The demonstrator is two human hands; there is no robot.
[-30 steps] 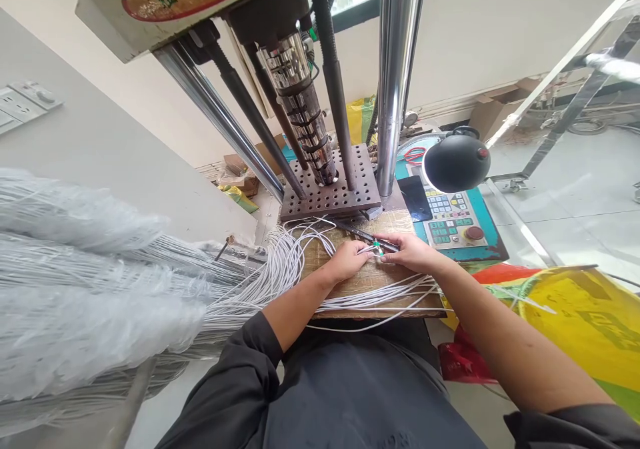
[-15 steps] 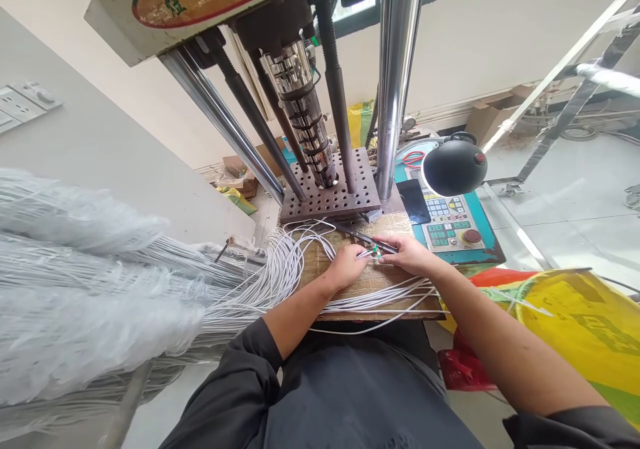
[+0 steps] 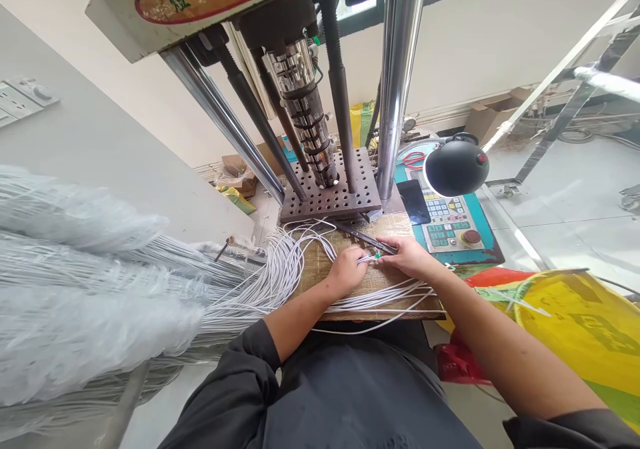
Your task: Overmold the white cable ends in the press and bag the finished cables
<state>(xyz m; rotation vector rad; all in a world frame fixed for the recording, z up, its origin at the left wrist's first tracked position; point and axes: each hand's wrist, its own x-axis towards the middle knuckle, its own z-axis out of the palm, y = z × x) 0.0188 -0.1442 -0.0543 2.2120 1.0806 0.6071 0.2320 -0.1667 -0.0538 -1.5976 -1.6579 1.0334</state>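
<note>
My left hand (image 3: pixel 347 270) is closed around a few white cables (image 3: pixel 369 259) above the wooden board, their ends pointing right. A small green piece (image 3: pixel 379 255) shows at those ends, close to my right thumb. My right hand (image 3: pixel 407 257) is at the right end of a dark metal bar (image 3: pixel 367 237), fingers on its far side and thumb on its near side. The bar slants back to the left, towards the perforated press plate (image 3: pixel 333 203). What lies deeper inside both hands is hidden.
A thick bundle of white cables (image 3: pixel 280 269) spreads over the board's left side. More cables (image 3: pixel 370 299) cross its front edge. Beyond stands a press with a metal cylinder (image 3: pixel 310 122). To the right are a black lamp (image 3: pixel 456 165), a control panel (image 3: pixel 450 225) and a yellow bag (image 3: pixel 580 329).
The cable ends with the green piece have shifted slightly right and nearer to me, closer to the right thumb. Both hands stay at nearly the same spot.
</note>
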